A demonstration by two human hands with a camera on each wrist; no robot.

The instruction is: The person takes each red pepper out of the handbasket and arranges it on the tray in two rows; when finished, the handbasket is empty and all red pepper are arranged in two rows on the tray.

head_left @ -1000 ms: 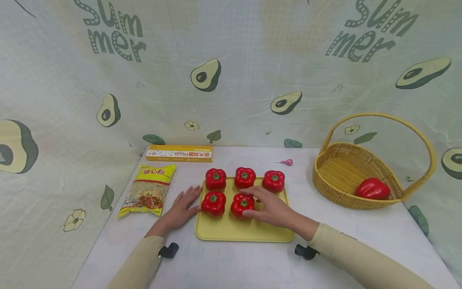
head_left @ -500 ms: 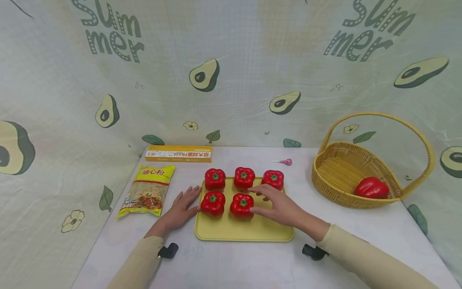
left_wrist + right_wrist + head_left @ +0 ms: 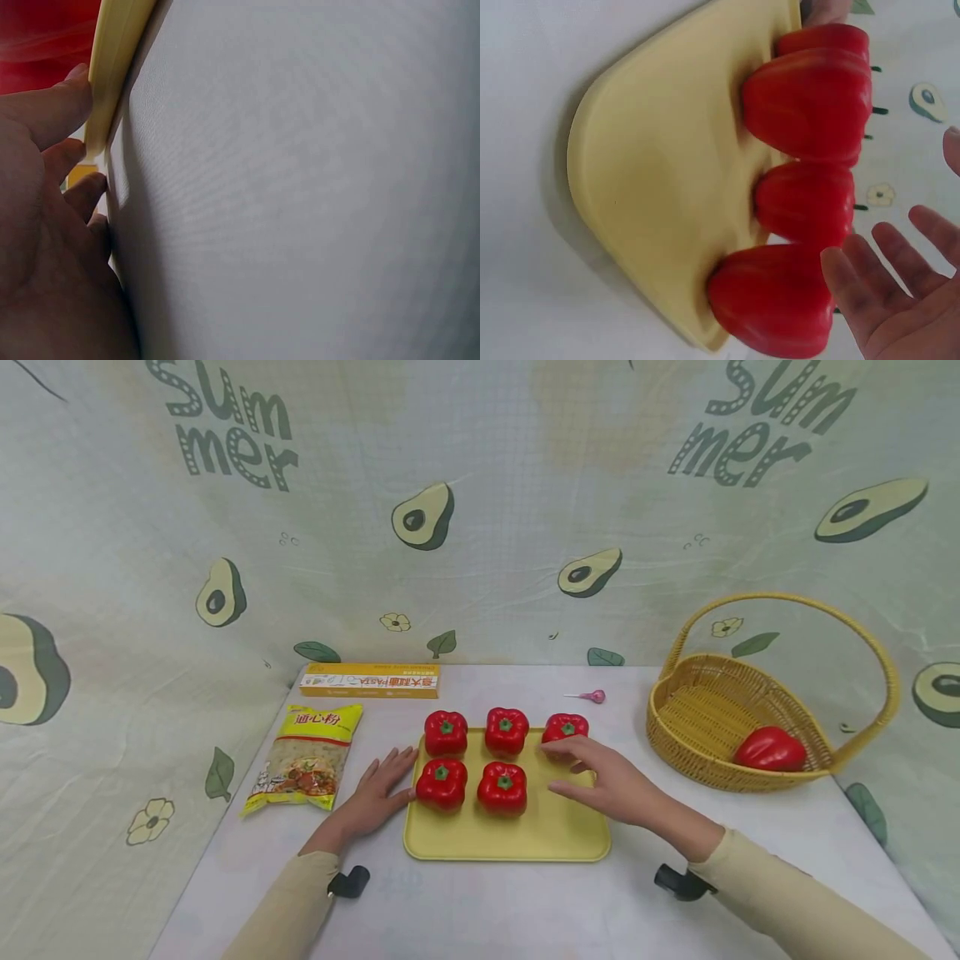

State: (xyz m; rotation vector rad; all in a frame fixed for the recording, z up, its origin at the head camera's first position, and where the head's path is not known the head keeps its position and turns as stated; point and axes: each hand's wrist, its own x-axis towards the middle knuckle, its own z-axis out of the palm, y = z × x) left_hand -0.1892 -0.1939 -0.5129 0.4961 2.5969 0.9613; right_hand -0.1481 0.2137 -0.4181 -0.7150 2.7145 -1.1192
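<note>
A yellow tray (image 3: 510, 842) bears several red bell peppers. Three stand in the back row, and a front-left pepper (image 3: 442, 785) and a front-middle pepper (image 3: 502, 790) stand before them. My left hand (image 3: 377, 795) rests at the tray's left edge, fingers extended; in the left wrist view its thumb touches the tray rim (image 3: 112, 67). Above the tray's right part, my right hand (image 3: 611, 783) holds nothing, its fingers loosely bent. Its fingertips partly cover the back-right pepper (image 3: 564, 727) in the head view. The right wrist view has that hand (image 3: 907, 300) close to a pepper (image 3: 776, 300).
A wicker basket (image 3: 697, 760) with one red bell pepper (image 3: 771, 749) lying in it stands at the right. A yellow pasta bag (image 3: 307, 756) and a pasta box (image 3: 370, 680) lie at the left. Behind the tray is a pink lollipop (image 3: 597, 696).
My right hand has let go of the front-middle pepper and moved right, off it and towards the tray's right side. My left hand stays at the tray's left edge.
</note>
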